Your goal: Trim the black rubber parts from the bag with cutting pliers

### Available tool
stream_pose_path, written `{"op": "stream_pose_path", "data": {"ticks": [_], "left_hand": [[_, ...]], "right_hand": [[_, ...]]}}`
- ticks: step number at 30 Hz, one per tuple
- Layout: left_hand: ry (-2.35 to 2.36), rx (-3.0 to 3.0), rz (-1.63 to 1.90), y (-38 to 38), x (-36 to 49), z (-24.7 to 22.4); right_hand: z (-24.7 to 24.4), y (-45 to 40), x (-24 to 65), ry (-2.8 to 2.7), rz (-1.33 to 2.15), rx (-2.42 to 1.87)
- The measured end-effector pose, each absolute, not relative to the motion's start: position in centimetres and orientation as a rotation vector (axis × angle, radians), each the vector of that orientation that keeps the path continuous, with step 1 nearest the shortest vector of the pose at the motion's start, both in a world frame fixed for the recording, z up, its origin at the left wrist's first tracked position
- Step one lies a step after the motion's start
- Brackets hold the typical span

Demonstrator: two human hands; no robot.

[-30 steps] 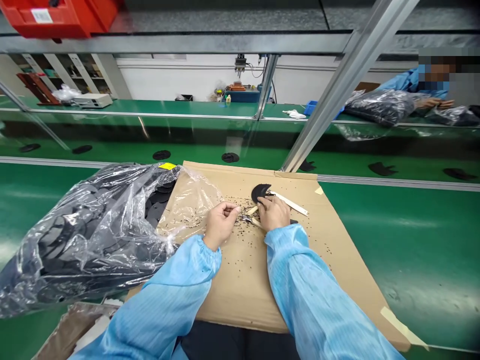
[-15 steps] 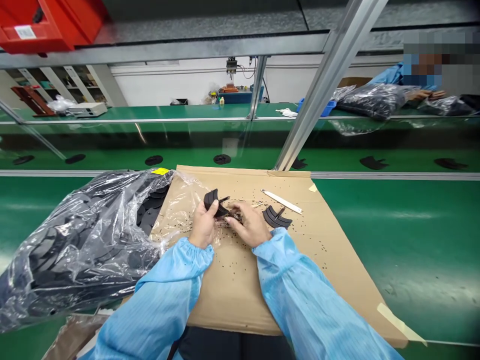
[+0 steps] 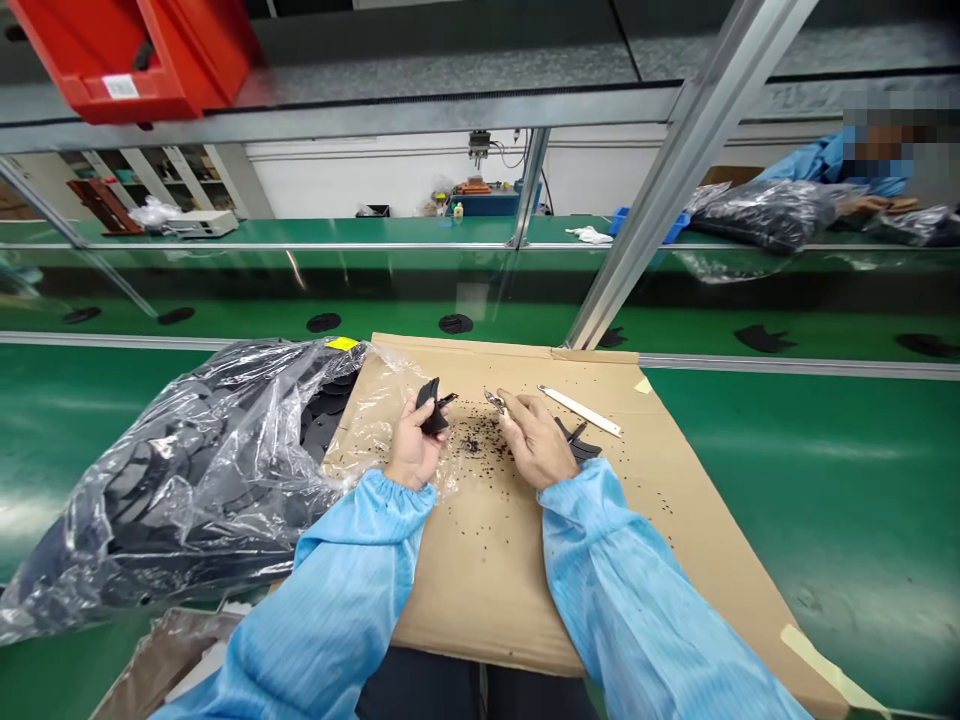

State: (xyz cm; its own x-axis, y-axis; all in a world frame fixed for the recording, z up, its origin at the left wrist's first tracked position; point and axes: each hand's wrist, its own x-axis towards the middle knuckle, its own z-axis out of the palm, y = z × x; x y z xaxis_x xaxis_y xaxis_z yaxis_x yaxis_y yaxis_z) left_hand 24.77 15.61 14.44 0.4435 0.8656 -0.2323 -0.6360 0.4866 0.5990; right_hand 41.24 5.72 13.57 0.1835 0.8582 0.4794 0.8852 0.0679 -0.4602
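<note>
Above the cardboard (image 3: 484,605), the left grip (image 3: 415,450) is holding a curved black part (image 3: 430,405), the right grip (image 3: 538,443) a metal-tipped tool (image 3: 493,401); any slip of the tool is risking gouges.

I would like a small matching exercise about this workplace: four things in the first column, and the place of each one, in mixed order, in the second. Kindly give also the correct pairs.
Column 1
1. pliers
2. white strip
3. yellow label
4. red bin

Column 2
A. on the clear plastic bag
B. in the upper left of the picture
C. held in the right hand
D. lying on the cardboard sheet

Pairs: 1-C, 2-D, 3-A, 4-B
</note>
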Motion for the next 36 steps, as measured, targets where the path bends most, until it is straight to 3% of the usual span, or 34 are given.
{"op": "stream_pose_path", "data": {"ticks": [20, 36], "left_hand": [[0.553, 0.478, 0.869, 15.52, 24.9, 14.29], [0.563, 0.533, 1.032, 15.93, 25.0, 13.77]], "right_hand": [[13.72, 5.94, 40.83, -1.711, -0.358, -1.606], [13.09, 6.27, 40.15, -1.494, -0.234, -1.519]]}}
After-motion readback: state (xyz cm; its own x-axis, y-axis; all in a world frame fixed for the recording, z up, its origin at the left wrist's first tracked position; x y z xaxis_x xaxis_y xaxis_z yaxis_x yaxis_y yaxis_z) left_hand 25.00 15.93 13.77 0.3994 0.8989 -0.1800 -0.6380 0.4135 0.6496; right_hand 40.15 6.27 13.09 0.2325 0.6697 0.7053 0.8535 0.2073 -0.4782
